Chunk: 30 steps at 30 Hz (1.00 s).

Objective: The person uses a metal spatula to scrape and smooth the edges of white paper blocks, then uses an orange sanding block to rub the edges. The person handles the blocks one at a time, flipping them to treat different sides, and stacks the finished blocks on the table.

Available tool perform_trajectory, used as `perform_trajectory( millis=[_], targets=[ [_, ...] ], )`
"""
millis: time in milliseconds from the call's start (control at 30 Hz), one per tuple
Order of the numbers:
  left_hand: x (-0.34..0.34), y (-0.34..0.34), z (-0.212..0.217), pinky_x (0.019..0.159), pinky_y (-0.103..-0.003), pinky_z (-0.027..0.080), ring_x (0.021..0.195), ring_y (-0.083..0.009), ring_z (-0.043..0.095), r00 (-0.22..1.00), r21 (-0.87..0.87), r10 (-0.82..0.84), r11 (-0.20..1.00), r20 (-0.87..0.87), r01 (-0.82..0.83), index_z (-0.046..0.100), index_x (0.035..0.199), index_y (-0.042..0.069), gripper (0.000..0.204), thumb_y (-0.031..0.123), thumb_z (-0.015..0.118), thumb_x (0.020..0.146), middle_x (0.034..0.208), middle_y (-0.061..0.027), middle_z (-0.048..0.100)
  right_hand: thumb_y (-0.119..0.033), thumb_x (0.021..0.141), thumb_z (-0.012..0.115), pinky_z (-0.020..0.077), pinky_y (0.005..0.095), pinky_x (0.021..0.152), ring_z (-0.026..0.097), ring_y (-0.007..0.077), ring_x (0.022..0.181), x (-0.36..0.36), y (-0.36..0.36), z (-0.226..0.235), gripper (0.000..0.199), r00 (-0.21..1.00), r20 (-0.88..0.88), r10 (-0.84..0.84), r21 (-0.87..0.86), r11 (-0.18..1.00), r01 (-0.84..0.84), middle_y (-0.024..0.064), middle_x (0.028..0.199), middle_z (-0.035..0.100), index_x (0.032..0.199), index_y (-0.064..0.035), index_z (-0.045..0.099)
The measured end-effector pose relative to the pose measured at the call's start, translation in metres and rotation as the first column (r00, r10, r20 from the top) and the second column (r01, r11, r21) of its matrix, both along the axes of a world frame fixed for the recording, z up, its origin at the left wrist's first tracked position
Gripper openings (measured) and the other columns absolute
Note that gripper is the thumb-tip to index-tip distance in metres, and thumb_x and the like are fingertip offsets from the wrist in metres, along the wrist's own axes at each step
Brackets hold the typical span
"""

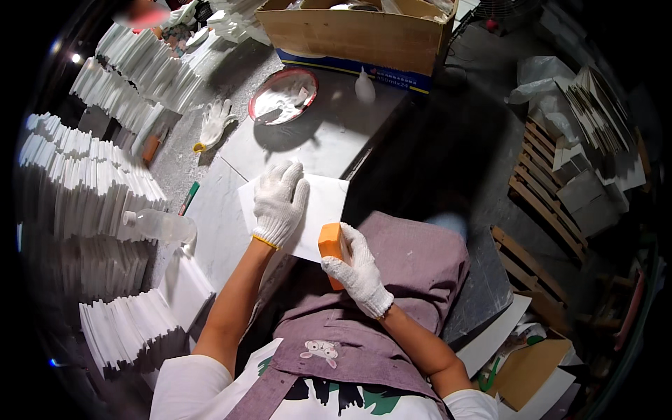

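A square white tile (327, 199) lies on the work surface in front of me, its near right corner reaching past the edge. My left hand (281, 199), in a white knit glove, rests flat on it with the fingers stretched out. My right hand (362, 271), gloved the same way, is closed around an orange block (330, 241). The block stands at the tile's near right corner; whether it touches the tile edge I cannot tell. The glove hides part of the block.
Beyond the tile are a red-rimmed bowl (314, 82) of white material and a small squeeze bottle (365, 87). A cardboard box (357, 35) stands behind them. To the left are a spare glove (215, 124), a clear bottle (164, 225) and tile stacks (91, 175). Wooden pallets (546, 192) lie right.
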<state>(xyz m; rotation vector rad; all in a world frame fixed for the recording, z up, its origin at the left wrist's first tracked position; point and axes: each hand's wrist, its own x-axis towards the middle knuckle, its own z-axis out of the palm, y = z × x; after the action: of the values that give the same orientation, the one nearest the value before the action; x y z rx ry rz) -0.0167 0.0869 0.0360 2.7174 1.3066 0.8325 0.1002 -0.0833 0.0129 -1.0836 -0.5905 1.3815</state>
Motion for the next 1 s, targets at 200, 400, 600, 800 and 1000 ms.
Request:
perform_trajectory(
  millis=[200, 400, 600, 800, 1000],
  targets=[
    [0.021, 0.007, 0.001, 0.088, -0.043, 0.048, 0.099, -0.0333, 0.062, 0.991, -0.041, -0.133, 0.990, -0.005, 0.133, 0.066, 0.108, 0.006, 0.024, 0.015, 0.065, 0.085, 0.110, -0.0137, 0.065, -0.025, 0.086, 0.077, 0.0395, 0.0351, 0.106, 0.048, 0.0194, 0.123, -0.014, -0.004, 0.000, 0.074, 0.983, -0.052, -0.176, 0.091, 0.979, 0.180, 0.0112, 0.134, 0.050, 0.143, 0.0003, 0.037],
    [0.040, 0.019, 0.003, 0.097, -0.047, 0.042, 0.111, -0.0350, 0.054, 0.986, -0.075, -0.112, 0.992, -0.120, 0.104, 0.065, 0.116, 0.010, 0.032, 0.028, 0.062, 0.089, 0.121, -0.0127, 0.061, -0.027, 0.087, 0.075, 0.0415, 0.0305, 0.102, 0.049, 0.0157, 0.120, 0.005, 0.006, 0.004, 0.072, 0.963, -0.109, -0.248, 0.036, 0.967, 0.253, 0.0084, 0.129, 0.052, 0.143, -0.0016, 0.037],
    [0.037, 0.023, -0.004, 0.108, -0.051, 0.033, 0.129, -0.0435, 0.042, 0.951, -0.133, -0.159, 0.983, -0.264, 0.128, 0.061, 0.127, 0.014, 0.041, 0.034, 0.059, 0.091, 0.136, -0.0129, 0.053, -0.043, 0.094, 0.064, 0.0547, 0.0310, 0.081, 0.062, 0.0147, 0.094, 0.032, 0.011, -0.022, 0.055, 0.819, -0.434, -0.376, -0.099, 0.923, 0.372, 0.0045, 0.111, 0.060, 0.133, -0.0071, 0.049],
    [0.037, 0.020, 0.007, 0.109, -0.051, 0.033, 0.130, -0.0435, 0.041, 0.958, -0.186, -0.169, 0.974, -0.232, 0.127, 0.061, 0.127, 0.014, 0.042, 0.035, 0.061, 0.090, 0.133, -0.0128, 0.054, -0.036, 0.098, 0.059, 0.0490, 0.0281, 0.090, 0.059, 0.0146, 0.099, 0.041, 0.028, -0.030, 0.064, 0.907, -0.198, -0.372, -0.169, 0.924, 0.342, 0.0093, 0.114, 0.059, 0.143, 0.0005, 0.033],
    [0.042, 0.024, 0.006, 0.096, -0.051, 0.038, 0.110, -0.0385, 0.049, 0.968, -0.111, -0.221, 0.972, -0.118, 0.208, 0.064, 0.112, 0.010, 0.038, 0.036, 0.064, 0.084, 0.113, -0.0104, 0.059, -0.028, 0.103, 0.050, 0.0244, 0.0332, 0.117, 0.026, 0.0205, 0.143, 0.032, 0.044, -0.029, 0.075, 0.943, -0.019, -0.333, -0.073, 0.941, 0.331, 0.0159, 0.159, 0.022, 0.155, 0.0007, 0.005]
  ],
)
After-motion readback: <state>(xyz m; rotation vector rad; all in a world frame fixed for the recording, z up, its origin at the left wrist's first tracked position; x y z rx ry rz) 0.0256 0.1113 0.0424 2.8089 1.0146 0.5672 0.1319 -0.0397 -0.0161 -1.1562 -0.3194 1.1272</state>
